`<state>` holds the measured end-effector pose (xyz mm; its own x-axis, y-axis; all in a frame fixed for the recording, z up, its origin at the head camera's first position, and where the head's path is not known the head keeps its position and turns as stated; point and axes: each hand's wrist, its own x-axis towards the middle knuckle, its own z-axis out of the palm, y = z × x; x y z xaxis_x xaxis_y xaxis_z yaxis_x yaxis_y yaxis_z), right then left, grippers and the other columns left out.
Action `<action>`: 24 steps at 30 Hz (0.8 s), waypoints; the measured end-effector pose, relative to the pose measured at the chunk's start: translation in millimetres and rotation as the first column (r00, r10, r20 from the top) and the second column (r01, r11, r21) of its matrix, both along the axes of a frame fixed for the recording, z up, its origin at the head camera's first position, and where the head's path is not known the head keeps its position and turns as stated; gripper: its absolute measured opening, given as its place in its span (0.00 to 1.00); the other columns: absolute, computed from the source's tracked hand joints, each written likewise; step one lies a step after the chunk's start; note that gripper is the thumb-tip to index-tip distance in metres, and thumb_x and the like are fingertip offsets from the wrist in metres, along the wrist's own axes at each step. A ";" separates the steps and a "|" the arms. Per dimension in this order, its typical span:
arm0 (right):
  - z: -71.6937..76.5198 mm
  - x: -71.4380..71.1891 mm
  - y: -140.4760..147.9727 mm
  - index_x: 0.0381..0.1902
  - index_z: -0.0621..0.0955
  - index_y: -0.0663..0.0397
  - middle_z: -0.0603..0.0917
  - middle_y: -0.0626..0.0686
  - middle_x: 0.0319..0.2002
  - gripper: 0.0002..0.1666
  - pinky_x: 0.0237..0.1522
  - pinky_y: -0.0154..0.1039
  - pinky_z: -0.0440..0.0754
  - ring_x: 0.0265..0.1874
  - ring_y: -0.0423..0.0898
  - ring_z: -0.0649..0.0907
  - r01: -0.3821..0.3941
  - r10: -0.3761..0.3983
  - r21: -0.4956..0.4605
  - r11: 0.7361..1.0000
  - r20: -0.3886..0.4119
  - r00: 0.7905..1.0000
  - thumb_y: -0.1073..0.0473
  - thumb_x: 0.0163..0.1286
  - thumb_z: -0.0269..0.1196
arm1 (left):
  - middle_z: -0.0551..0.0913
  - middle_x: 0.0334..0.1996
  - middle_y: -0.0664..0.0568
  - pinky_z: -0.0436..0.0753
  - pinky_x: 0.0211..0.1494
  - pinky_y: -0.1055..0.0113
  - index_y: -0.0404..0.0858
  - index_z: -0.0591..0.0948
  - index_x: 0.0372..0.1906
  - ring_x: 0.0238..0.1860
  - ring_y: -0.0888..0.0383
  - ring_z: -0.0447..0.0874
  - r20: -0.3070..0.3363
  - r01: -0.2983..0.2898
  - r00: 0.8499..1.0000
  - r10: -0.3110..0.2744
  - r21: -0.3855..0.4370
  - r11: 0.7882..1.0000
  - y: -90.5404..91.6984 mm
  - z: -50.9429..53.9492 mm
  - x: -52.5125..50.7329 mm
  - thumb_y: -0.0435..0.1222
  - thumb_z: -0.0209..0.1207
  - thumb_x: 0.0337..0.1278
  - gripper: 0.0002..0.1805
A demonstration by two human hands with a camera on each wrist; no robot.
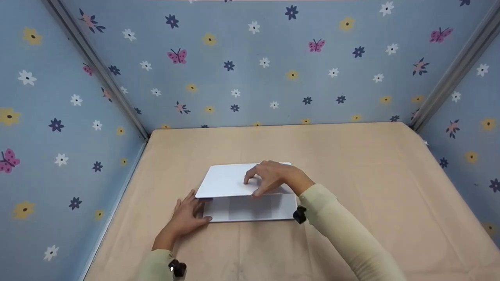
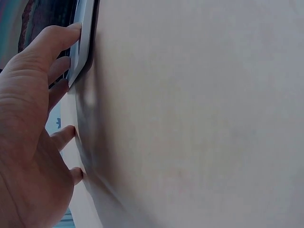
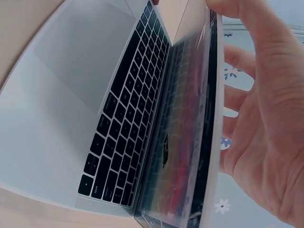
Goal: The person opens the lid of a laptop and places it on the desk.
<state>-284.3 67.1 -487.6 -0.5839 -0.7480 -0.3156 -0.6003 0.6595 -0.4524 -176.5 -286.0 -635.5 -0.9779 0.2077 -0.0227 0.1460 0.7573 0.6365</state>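
Note:
A silver laptop lies with its lid partly raised over the base. From above, my right hand holds the lid, thumb at its front edge and fingers on its outer face. In the right wrist view, that hand is beside the lid, with the black keyboard and glossy screen visible. My left hand rests at the base's front left corner, its thumb touching the edge. The left wrist view shows the left hand's spread fingers, some touching the cloth.
A beige cloth covers the table under the laptop. Blue walls with flowers and butterflies stand behind and on both sides, with grey posts at the corners. Small black devices are on both wrists.

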 end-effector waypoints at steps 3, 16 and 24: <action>0.5 -0.4 0.3 0.67 0.89 0.37 0.89 0.50 0.70 0.33 0.63 0.51 0.82 0.56 0.50 0.81 0.004 -0.004 -0.007 1.000 0.006 1.000 0.39 0.65 0.75 | 0.72 0.84 0.30 0.43 0.86 0.13 0.32 0.79 0.78 0.91 0.24 0.52 0.008 0.004 1.000 -0.004 -0.006 1.000 -0.1 -0.6 0.0 0.60 0.77 0.56 0.52; 2.7 -2.3 2.0 0.66 0.90 0.42 0.88 0.51 0.73 0.31 0.69 0.56 0.82 0.63 0.58 0.84 -0.005 0.006 -0.036 0.999 0.026 1.000 0.41 0.66 0.74 | 0.71 0.85 0.33 0.38 0.87 0.14 0.35 0.80 0.78 0.93 0.29 0.50 0.006 0.008 1.000 -0.008 0.031 0.999 7.1 13.8 7.0 0.58 0.76 0.59 0.48; 3.7 -1.9 0.7 0.67 0.89 0.43 0.87 0.51 0.74 0.31 0.71 0.57 0.82 0.64 0.57 0.84 0.004 -0.003 -0.026 1.000 0.034 0.999 0.42 0.67 0.73 | 0.68 0.88 0.36 0.35 0.90 0.17 0.38 0.79 0.79 0.94 0.29 0.47 0.095 0.000 0.995 0.007 -0.072 0.997 12.5 28.4 8.1 0.52 0.75 0.62 0.43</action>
<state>-286.1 67.9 -483.9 -0.5756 -0.7544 -0.3155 -0.5822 0.6490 -0.4897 -168.3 -273.5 -607.1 -0.9713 0.1989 -0.1302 0.0849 0.8019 0.5913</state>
